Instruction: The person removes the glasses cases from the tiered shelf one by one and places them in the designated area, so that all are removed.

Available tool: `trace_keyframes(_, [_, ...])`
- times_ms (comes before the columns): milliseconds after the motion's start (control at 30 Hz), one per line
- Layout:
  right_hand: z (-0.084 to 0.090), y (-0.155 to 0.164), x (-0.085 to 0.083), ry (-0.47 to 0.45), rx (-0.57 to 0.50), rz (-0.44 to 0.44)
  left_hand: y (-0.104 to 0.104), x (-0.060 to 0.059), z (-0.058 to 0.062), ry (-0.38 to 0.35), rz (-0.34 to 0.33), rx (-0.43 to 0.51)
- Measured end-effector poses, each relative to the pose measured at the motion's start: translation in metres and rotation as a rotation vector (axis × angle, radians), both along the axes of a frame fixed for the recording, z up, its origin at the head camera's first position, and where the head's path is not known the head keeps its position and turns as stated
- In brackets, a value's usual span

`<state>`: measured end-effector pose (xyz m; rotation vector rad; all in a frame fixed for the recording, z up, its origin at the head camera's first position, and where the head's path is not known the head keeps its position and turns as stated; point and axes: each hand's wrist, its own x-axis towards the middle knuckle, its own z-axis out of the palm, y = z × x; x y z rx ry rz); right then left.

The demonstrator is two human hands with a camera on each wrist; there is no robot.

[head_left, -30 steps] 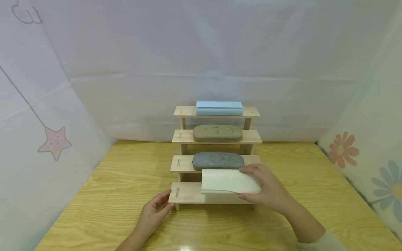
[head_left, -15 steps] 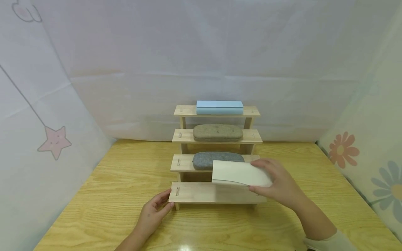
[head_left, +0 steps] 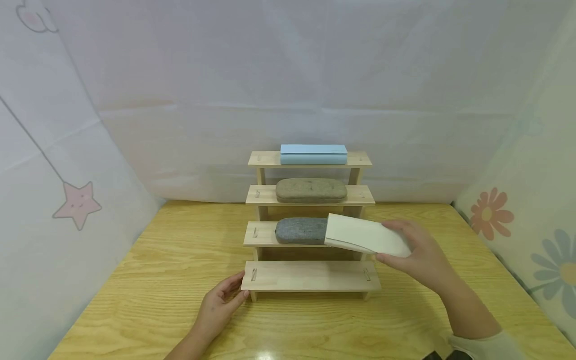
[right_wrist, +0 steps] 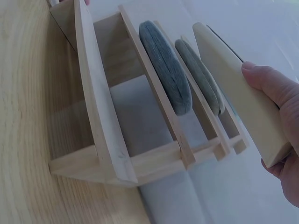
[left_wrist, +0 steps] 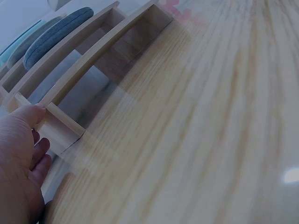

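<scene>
My right hand [head_left: 416, 255] grips a cream-white flat case [head_left: 362, 235] by its right end and holds it in the air above the right part of the wooden stepped rack [head_left: 310, 276]. The case [right_wrist: 238, 88] is tilted and covers the right end of the grey fabric case [head_left: 300, 230] on the second step. My left hand [head_left: 221, 302] rests against the left end of the bare bottom step, thumb [left_wrist: 29, 113] on its corner, fingers relaxed. A beige felt case [head_left: 311, 190] lies on the third step and a light blue case [head_left: 314, 154] on the top one.
The rack stands in the middle of a wooden table [head_left: 157, 280], against a white fabric backdrop [head_left: 288, 90]. Fabric walls with a star [head_left: 77, 204] on the left and flowers [head_left: 491, 215] on the right close in the sides.
My right hand has lifted the cream-white case off the bottom step and carried it up and to the right. The bottom step is now bare. My left hand has stayed put.
</scene>
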<state>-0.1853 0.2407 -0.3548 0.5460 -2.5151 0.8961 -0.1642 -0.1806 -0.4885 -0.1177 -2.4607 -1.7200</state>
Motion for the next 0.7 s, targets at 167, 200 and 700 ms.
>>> trace_keyframes(167, [0.001, 0.013, -0.002, -0.029, 0.001, -0.054, 0.0, 0.0, 0.0, 0.0, 0.001, 0.001])
trace_keyframes(200, [0.001, 0.016, -0.002, -0.03, 0.004, -0.064, 0.0, 0.0, -0.001, 0.001, 0.001, 0.0])
trace_keyframes(700, [0.002, 0.051, -0.006, -0.116, 0.011, -0.177, 0.0, 0.001, 0.0, -0.007, -0.001, 0.009])
